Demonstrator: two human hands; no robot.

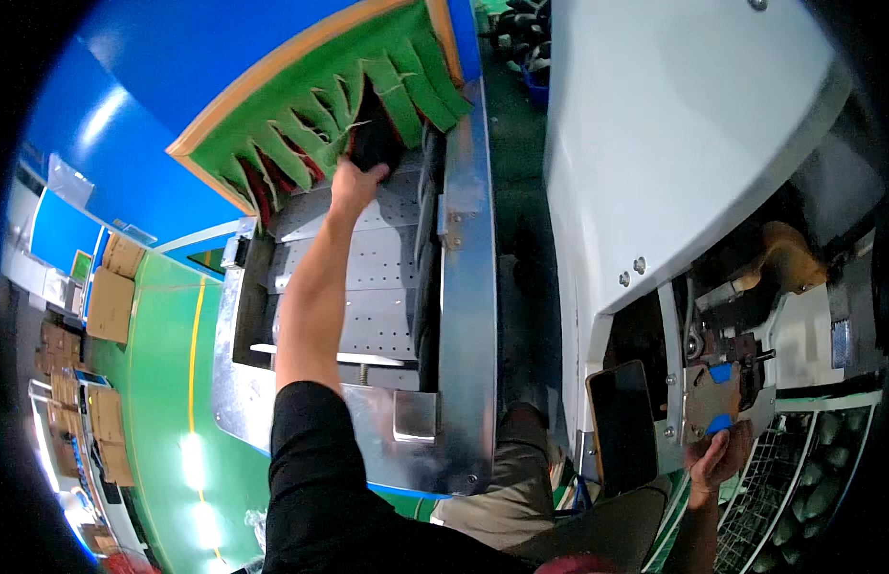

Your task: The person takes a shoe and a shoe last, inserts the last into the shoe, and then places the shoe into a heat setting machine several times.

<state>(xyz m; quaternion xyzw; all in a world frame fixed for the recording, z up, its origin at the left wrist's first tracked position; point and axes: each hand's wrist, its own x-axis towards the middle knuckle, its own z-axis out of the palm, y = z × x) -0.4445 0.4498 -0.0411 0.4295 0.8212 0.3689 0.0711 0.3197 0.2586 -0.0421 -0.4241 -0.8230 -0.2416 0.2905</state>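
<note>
Blue crate [537, 88] at 1 o'clock: heaped dark items [521, 31]. White-framed rack [827, 403], 4 o'clock: dark rounded pieces [829, 478]. Green strip curtain [263, 134], 11 o'clock, hangs over perforated bed [382, 320]; there left hand [355, 186], thumb against dark piece [376, 142], other fingers hidden, grip cannot be told. Right hand [720, 461], 4 o'clock: fingers bunched at lower edge of tan plate [710, 398], hold unclear

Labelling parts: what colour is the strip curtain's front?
The strip curtain is green in front; head view.
</note>
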